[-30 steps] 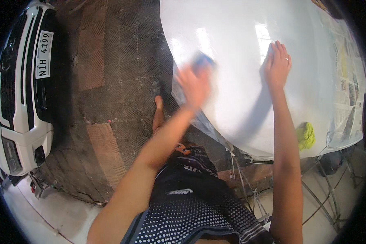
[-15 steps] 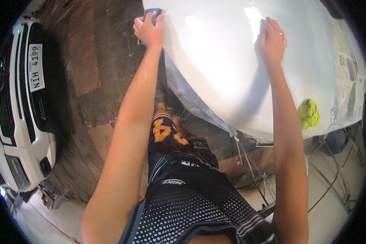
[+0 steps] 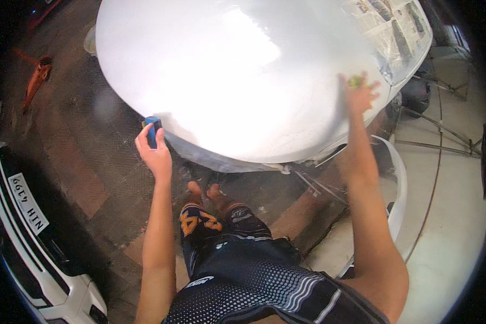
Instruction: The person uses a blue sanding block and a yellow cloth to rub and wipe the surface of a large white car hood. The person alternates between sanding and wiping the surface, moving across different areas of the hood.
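My left hand grips a blue sanding block, a small block with a dark side, just off the near left edge of a glossy white car hood. Over the right part of the hood, my right hand reaches with its fingers spread. A yellow-green cloth shows between those fingers, mostly hidden by the hand. Whether the fingers touch it I cannot tell.
Paper and plastic masking covers the hood's far right. A white car's front stands at left. An orange tool lies on the dark floor. Metal stands and a curved white panel are at right.
My view has swung toward the right. My left hand has come back off the hood's edge with the block. My right hand has moved from bare hood to the cloth, fingers spreading.
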`<control>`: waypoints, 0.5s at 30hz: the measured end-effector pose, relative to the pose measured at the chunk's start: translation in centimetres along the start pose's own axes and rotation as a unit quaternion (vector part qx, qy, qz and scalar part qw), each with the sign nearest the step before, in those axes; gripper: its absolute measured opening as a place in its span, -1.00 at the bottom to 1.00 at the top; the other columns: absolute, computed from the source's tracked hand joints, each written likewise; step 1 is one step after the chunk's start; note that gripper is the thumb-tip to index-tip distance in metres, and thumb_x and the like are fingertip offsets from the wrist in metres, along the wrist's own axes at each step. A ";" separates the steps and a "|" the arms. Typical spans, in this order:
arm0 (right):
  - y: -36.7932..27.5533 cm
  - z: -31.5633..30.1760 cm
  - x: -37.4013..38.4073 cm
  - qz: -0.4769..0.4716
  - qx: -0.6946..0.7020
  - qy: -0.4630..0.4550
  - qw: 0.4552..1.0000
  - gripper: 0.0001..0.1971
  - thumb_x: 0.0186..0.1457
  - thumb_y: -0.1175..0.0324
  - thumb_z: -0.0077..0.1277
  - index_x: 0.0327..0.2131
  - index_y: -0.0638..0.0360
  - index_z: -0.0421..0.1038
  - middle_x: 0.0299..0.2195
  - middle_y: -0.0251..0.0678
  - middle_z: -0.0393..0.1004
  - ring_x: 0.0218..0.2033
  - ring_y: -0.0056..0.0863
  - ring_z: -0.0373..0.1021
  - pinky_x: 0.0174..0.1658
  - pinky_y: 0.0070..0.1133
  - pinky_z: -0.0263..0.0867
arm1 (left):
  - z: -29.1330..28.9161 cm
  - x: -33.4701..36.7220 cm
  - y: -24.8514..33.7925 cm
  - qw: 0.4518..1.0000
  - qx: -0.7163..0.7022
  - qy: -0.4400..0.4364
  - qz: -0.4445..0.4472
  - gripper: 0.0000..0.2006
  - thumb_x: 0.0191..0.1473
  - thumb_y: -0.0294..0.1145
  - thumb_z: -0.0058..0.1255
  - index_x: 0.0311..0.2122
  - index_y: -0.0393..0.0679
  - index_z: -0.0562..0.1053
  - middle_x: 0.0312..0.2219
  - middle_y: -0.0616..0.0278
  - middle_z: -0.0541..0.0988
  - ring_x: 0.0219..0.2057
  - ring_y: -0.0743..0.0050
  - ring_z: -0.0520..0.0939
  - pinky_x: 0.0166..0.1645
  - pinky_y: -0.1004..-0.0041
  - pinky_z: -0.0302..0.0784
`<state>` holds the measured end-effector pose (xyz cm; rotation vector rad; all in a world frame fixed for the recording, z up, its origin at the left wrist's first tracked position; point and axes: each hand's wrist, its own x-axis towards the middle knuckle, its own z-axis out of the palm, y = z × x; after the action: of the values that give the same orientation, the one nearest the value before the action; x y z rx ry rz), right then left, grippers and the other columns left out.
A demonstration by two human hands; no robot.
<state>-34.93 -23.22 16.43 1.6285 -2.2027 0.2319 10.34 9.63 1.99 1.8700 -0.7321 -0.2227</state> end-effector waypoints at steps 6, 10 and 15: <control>2.3 0.0 -3.0 0.066 0.022 -0.034 0.997 -0.20 -0.08 -0.31 0.25 0.18 -0.10 0.43 -0.01 0.02 0.54 -0.03 0.07 0.51 -0.01 -0.15 0.44 | -3.5 -1.2 -2.2 0.959 -0.228 0.026 -0.166 -0.71 0.29 -0.42 0.10 0.06 -0.26 0.42 -0.02 0.13 0.52 -0.01 0.39 0.55 0.11 0.38 0.47; -1.3 0.1 -8.4 -0.103 0.205 -0.050 0.972 -0.50 -0.11 0.07 0.35 -0.07 0.03 0.58 -0.25 -0.09 0.65 -0.20 -0.09 0.58 -0.11 -0.27 0.46 | -2.1 -3.7 0.6 0.922 -0.309 -0.023 -0.234 -0.65 0.29 -0.45 0.09 0.13 -0.29 0.40 -0.07 0.13 0.57 -0.05 0.43 0.59 0.09 0.42 0.50; -15.5 -3.9 -17.1 -0.298 0.284 -0.126 0.903 -0.56 -0.18 0.07 0.41 -0.22 0.01 0.58 -0.30 -0.26 0.64 -0.28 -0.22 0.57 -0.20 -0.31 0.46 | 0.8 -4.7 3.0 0.970 -0.223 -0.022 -0.095 -0.66 0.19 -0.44 0.21 0.07 -0.19 0.52 -0.15 0.14 0.50 -0.13 0.31 0.56 0.02 0.34 0.49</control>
<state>-15.23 -11.57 11.57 2.7001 -1.7599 0.5454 5.12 10.95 3.43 1.5054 -0.4816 -0.5087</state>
